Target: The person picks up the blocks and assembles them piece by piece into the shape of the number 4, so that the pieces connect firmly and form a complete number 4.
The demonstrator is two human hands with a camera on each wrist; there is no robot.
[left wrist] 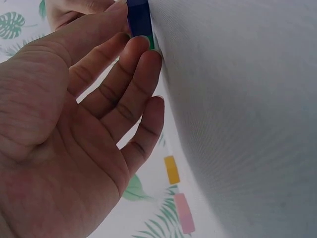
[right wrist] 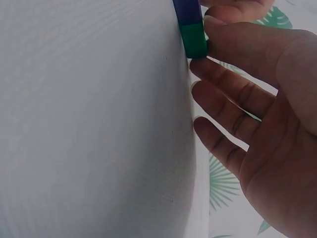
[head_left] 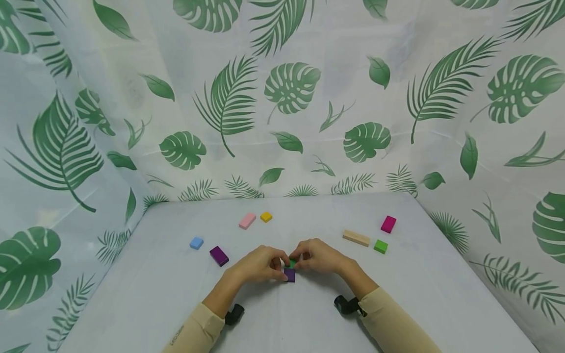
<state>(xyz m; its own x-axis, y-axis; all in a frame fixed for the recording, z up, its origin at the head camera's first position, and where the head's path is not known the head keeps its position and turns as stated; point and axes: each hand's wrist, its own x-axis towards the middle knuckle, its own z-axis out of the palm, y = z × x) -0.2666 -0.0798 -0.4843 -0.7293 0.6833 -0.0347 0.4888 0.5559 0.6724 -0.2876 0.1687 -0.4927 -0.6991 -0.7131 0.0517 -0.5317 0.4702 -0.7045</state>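
Purple block (head_left: 290,276) touches green block (right wrist: 194,40), left hand (head_left: 261,264) pinching purple, right hand (head_left: 321,257) pinching green.

On your left: pale-blue square block (head_left: 196,243), dark-purple oblong block (head_left: 218,256), pink oblong block (head_left: 247,221), yellow square block (head_left: 266,216); on your right: tan wooden bar (head_left: 356,238), lime-green square block (head_left: 380,246), magenta oblong block (head_left: 388,224).

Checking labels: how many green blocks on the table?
2. A light green block lies right of the wooden block; a darker green block, partly covered, adjoins a purple block between the left hand and right hand. More could be hidden there.
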